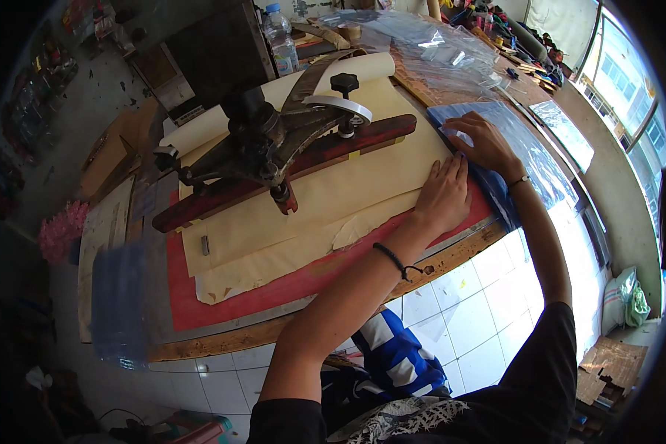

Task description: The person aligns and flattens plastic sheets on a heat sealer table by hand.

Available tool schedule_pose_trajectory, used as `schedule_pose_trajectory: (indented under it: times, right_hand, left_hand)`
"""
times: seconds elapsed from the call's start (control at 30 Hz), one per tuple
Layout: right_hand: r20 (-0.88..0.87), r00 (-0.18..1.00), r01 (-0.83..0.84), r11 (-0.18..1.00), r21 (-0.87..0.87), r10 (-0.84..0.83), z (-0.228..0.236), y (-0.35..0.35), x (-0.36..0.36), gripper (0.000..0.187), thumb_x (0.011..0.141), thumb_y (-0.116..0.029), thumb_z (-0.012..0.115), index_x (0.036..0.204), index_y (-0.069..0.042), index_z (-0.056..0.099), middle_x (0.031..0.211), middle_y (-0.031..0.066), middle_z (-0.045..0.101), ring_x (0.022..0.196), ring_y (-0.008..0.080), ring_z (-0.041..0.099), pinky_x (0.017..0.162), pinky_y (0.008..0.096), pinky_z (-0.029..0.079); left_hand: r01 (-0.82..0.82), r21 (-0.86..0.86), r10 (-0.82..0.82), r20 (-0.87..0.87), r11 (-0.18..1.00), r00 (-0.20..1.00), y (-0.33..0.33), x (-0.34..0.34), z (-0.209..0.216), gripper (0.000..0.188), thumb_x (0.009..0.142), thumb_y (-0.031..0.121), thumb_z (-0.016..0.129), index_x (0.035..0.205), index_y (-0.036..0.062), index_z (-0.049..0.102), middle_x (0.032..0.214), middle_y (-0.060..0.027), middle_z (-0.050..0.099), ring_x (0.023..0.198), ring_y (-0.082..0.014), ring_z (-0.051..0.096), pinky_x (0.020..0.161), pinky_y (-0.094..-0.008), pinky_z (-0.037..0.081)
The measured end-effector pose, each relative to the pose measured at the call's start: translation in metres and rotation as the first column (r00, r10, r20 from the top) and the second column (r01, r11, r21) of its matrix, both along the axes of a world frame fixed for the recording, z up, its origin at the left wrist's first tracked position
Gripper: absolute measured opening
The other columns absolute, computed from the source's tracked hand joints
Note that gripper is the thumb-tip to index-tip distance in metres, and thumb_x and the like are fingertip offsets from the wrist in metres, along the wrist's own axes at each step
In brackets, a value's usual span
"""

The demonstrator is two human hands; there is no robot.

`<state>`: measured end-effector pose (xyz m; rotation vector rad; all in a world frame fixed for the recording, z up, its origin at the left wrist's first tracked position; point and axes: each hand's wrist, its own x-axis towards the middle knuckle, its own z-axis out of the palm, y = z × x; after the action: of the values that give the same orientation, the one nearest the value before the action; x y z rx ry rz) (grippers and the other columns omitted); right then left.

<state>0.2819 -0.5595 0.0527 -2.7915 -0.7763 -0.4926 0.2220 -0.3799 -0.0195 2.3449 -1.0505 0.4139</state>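
Observation:
My left hand (445, 194), below a black braided bracelet, lies with fingers stretched out on the right end of cream paper sheets (288, 240). Just beyond it, my right hand (485, 144) bends its fingers and thumb round the near left edge of a stack of clear blue plastic sheets (529, 155). The fingertips partly hide the edge they pinch. Under the paper is a red mat (237, 312), showing along the front and right. Above the paper stands a dark metal press (255, 140), with a long red bar (325, 159) slanting across beneath it.
A small metal piece (205, 246) lies on the paper's left. Behind the press are a cream roll (377, 66) and a plastic bottle (281, 44). More clear plastic (436, 44) covers the far table. Blue sheets (118, 303) hang at the left, beside the wooden table edge (222, 346).

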Motion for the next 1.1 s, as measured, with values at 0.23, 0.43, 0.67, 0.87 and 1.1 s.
schedule_pose_trajectory:
  times: [0.23, 0.43, 0.67, 0.87, 1.1]
  right_hand:
    - [-0.036, 0.997, 0.067, 0.995, 0.072, -0.065, -0.011, -0.002, 0.004, 0.039, 0.099, -0.024, 0.061, 0.135, -0.008, 0.065, 0.14, 0.0161, 0.063, 0.134, 0.0368, 0.052, 0.117, 0.0484, 0.04]
    - [-0.07, 0.998, 0.008, 1.0, 0.003, -0.008, -0.004, 0.002, 0.005, 0.042, 0.101, -0.026, 0.059, 0.138, -0.007, 0.062, 0.145, 0.0166, 0.056, 0.139, 0.0385, 0.047, 0.123, 0.0483, 0.033]
    - [-0.043, 0.999, 0.012, 1.0, -0.028, -0.013, 0.0, 0.0, 0.002, 0.037, 0.102, -0.026, 0.058, 0.133, -0.007, 0.066, 0.139, 0.0155, 0.061, 0.133, 0.0366, 0.052, 0.119, 0.0469, 0.037]
    - [0.001, 1.0, -0.017, 1.0, -0.013, 0.017, -0.003, 0.002, 0.007, 0.03, 0.101, -0.02, 0.061, 0.124, -0.006, 0.073, 0.132, 0.0146, 0.068, 0.122, 0.0337, 0.06, 0.109, 0.044, 0.046]
    - [0.07, 0.996, -0.049, 0.999, -0.023, 0.051, -0.004, 0.0, 0.013, 0.024, 0.097, -0.02, 0.066, 0.114, -0.007, 0.077, 0.124, 0.0126, 0.073, 0.112, 0.0324, 0.066, 0.1, 0.0427, 0.052]
  left_hand:
    - [-0.002, -0.011, 0.002, -0.019, 1.0, 1.0, -0.002, 0.001, 0.001, 0.067, 0.099, 0.025, 0.055, 0.15, -0.0146, 0.037, 0.154, -0.0306, 0.043, 0.148, -0.0374, 0.039, 0.124, -0.051, 0.029]
    - [-0.002, -0.021, 0.002, -0.025, 1.0, 1.0, 0.001, 0.001, 0.002, 0.067, 0.098, 0.026, 0.056, 0.149, -0.0154, 0.037, 0.152, -0.0314, 0.044, 0.147, -0.0375, 0.04, 0.124, -0.051, 0.029]
    - [0.005, -0.023, -0.006, -0.01, 1.0, 1.0, -0.003, 0.002, 0.004, 0.067, 0.098, 0.026, 0.057, 0.148, -0.0153, 0.038, 0.152, -0.0312, 0.044, 0.146, -0.0378, 0.041, 0.124, -0.0509, 0.03]
    - [-0.012, -0.027, 0.012, -0.002, 1.0, 1.0, -0.001, 0.001, 0.001, 0.067, 0.098, 0.026, 0.056, 0.148, -0.0149, 0.038, 0.153, -0.0302, 0.044, 0.146, -0.0373, 0.041, 0.124, -0.0508, 0.03]
    - [-0.011, -0.01, 0.011, -0.007, 1.0, 1.0, 0.0, 0.001, 0.002, 0.067, 0.098, 0.027, 0.056, 0.149, -0.0142, 0.039, 0.153, -0.0299, 0.044, 0.146, -0.0369, 0.041, 0.123, -0.0508, 0.03]
